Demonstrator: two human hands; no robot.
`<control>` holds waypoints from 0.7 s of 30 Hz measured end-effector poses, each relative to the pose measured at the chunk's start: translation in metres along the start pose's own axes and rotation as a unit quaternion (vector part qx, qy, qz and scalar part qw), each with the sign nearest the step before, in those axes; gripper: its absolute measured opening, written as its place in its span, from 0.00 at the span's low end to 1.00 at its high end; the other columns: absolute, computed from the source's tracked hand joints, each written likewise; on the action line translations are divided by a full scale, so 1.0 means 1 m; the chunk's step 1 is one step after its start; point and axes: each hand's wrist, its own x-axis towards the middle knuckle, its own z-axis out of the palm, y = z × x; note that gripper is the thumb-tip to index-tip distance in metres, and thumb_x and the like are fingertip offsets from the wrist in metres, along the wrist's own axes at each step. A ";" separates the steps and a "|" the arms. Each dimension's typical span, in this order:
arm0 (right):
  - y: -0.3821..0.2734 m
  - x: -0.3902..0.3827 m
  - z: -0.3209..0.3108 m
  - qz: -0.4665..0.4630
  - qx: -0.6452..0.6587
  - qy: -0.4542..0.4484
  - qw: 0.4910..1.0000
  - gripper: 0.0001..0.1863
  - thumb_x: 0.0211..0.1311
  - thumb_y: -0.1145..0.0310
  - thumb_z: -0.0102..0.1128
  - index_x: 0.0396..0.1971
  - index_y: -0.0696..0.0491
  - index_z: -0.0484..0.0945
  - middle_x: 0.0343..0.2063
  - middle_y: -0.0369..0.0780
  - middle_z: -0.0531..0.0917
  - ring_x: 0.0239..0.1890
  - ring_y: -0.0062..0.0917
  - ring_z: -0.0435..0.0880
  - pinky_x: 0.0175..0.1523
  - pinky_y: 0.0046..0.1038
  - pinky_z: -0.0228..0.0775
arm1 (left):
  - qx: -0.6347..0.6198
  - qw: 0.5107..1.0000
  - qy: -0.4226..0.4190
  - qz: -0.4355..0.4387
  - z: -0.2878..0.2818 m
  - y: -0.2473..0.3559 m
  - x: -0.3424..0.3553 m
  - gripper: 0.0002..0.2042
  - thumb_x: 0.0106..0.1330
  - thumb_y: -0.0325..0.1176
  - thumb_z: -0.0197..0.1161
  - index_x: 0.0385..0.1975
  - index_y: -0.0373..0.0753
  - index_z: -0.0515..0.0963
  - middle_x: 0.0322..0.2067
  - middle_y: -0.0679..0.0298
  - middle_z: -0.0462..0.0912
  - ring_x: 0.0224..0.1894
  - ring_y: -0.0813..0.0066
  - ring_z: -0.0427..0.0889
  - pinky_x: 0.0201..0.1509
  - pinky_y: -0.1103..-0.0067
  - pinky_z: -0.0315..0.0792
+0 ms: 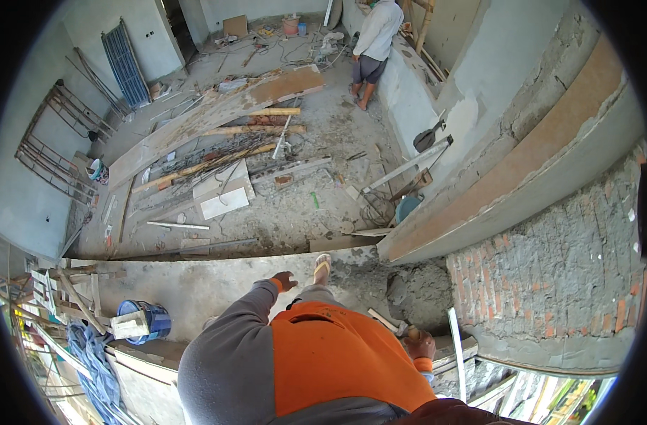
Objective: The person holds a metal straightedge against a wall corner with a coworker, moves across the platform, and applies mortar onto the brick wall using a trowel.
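Note:
My left hand point(287, 281) hangs in the air over the concrete ledge point(210, 283), its fingers apart and nothing in them. Just right of it, my sandalled foot point(322, 269) stands on the ledge. My right hand point(420, 346) is low at the right, its fingers curled at a rounded brown end; what they grip is too small to tell. A pale wooden strip point(383, 319) lies just left of this hand. Beyond it, wet grey mortar point(430, 285) is heaped on the ledge, and a dark flat shape point(396, 289), perhaps a trowel blade, rests in it.
A partly plastered brick wall point(543, 290) rises at the right. A blue bucket point(158, 322) stands on the ledge at left. Below, the floor holds long planks point(217, 127), bamboo poles point(256, 129) and white tiles point(224, 203). Another person point(377, 42) stands by the far low wall.

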 end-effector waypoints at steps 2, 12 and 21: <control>0.000 0.002 -0.001 0.032 -0.001 -0.037 0.999 0.23 0.34 0.54 0.72 0.30 0.53 0.78 0.36 0.46 0.81 0.40 0.43 0.80 0.44 0.42 0.73 | 0.001 1.000 0.015 0.008 0.001 -0.001 -0.001 0.31 0.62 0.53 0.58 0.57 0.33 0.68 0.47 0.48 0.79 0.52 0.55 0.76 0.57 0.67 0.69; -0.006 0.006 -0.008 -0.003 -0.004 0.018 1.000 0.21 0.35 0.54 0.71 0.28 0.52 0.79 0.34 0.45 0.81 0.39 0.43 0.80 0.43 0.41 0.73 | 0.000 1.000 -0.027 -0.015 -0.009 0.012 0.003 0.32 0.62 0.54 0.56 0.59 0.36 0.66 0.57 0.49 0.71 0.61 0.53 0.67 0.64 0.67 0.62; -0.006 0.012 -0.010 -0.003 0.019 -0.010 1.000 0.21 0.37 0.53 0.70 0.28 0.53 0.78 0.33 0.45 0.81 0.38 0.43 0.80 0.43 0.41 0.73 | 0.010 1.000 -0.017 -0.016 -0.022 0.018 0.004 0.31 0.63 0.53 0.56 0.59 0.35 0.66 0.52 0.50 0.76 0.55 0.55 0.73 0.60 0.67 0.66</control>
